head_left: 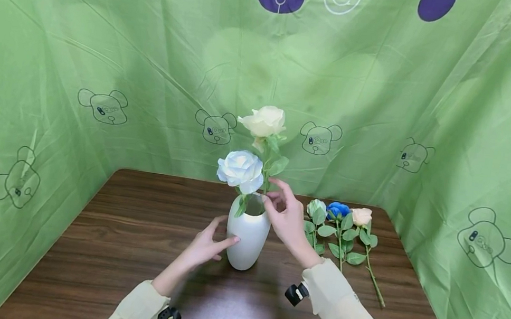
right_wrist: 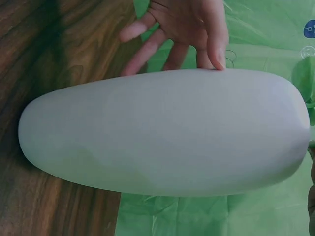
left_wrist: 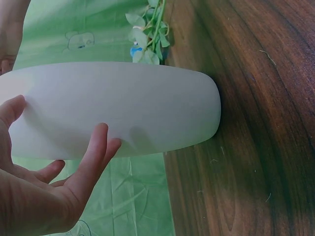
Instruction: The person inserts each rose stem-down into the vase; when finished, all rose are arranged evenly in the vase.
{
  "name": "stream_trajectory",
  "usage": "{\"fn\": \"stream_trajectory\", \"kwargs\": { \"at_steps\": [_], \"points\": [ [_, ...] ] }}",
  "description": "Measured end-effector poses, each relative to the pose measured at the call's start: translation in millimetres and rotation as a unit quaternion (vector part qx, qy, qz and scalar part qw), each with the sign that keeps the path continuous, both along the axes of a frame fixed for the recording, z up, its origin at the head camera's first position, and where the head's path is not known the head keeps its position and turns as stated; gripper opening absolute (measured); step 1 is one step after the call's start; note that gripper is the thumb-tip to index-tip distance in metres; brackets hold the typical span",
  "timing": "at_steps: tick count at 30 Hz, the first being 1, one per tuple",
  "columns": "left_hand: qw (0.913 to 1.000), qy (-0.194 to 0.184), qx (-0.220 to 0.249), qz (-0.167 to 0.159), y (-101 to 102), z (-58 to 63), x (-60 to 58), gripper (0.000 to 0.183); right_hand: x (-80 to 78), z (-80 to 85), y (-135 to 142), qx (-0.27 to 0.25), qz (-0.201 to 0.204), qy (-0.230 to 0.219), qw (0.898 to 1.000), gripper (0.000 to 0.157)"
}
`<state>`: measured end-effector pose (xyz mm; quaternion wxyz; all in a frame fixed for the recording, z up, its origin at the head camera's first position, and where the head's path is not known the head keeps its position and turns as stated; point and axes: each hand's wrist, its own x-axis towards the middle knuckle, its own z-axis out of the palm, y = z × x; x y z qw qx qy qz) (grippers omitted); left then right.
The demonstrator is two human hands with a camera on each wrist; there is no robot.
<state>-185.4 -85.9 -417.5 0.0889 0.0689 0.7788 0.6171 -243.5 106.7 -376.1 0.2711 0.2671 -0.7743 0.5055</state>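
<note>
A white vase (head_left: pixel 248 238) stands upright on the table. My left hand (head_left: pixel 207 244) touches its left side with spread, fairly straight fingers, as the left wrist view also shows across the vase wall (left_wrist: pixel 118 108). Over the vase mouth, my right hand (head_left: pixel 286 214) pinches the stem of a creamy white rose (head_left: pixel 267 122) between thumb and index finger. That stem's lower end is hidden. A pale blue rose (head_left: pixel 241 169) leans out over the left of the rim. In the right wrist view the vase (right_wrist: pixel 162 132) fills the middle, and my left hand (right_wrist: pixel 189 29) lies beyond it.
To the right of the vase, a pale green-white rose (head_left: pixel 317 208), a deep blue rose (head_left: pixel 338 210) and a peach rose (head_left: pixel 361 216) lie on the dark wooden table (head_left: pixel 142 220). Green printed cloth (head_left: pixel 165 74) hangs behind and at both sides.
</note>
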Motion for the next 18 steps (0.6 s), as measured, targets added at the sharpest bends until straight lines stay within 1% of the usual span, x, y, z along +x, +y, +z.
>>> {"fn": "stream_trajectory", "kwargs": {
  "at_steps": [4, 6, 9, 13, 15, 18],
  "points": [
    [1.0, -0.001, -0.002, 0.0, 0.0, -0.1, -0.1, 0.064, 0.5, -8.1, -0.4, 0.031, -0.008, -0.019, 0.999, 0.031],
    [1.0, -0.001, -0.005, 0.001, 0.0, 0.2, -0.2, 0.064, 2.5, -9.7, -0.5, 0.05, -0.021, -0.028, 0.998, 0.028],
    [1.0, -0.002, -0.007, 0.001, 0.1, 0.4, -0.2, 0.065, 6.0, -9.1, -1.2, 0.081, -0.049, -0.036, 0.995, 0.023],
    [1.0, 0.0, -0.006, 0.004, 0.1, 0.5, -0.3, 0.064, 8.6, -5.3, -2.7, 0.107, -0.077, -0.024, 0.991, 0.018],
    [1.0, -0.001, -0.005, 0.004, 0.2, 0.6, -0.2, 0.064, 8.8, -3.6, -3.3, 0.112, -0.08, -0.015, 0.99, 0.015],
    [1.0, -0.002, -0.004, 0.005, 0.2, 0.8, 0.0, 0.064, 8.5, -2.4, -4.0, 0.105, -0.066, -0.015, 0.992, 0.01]
  ]
}}
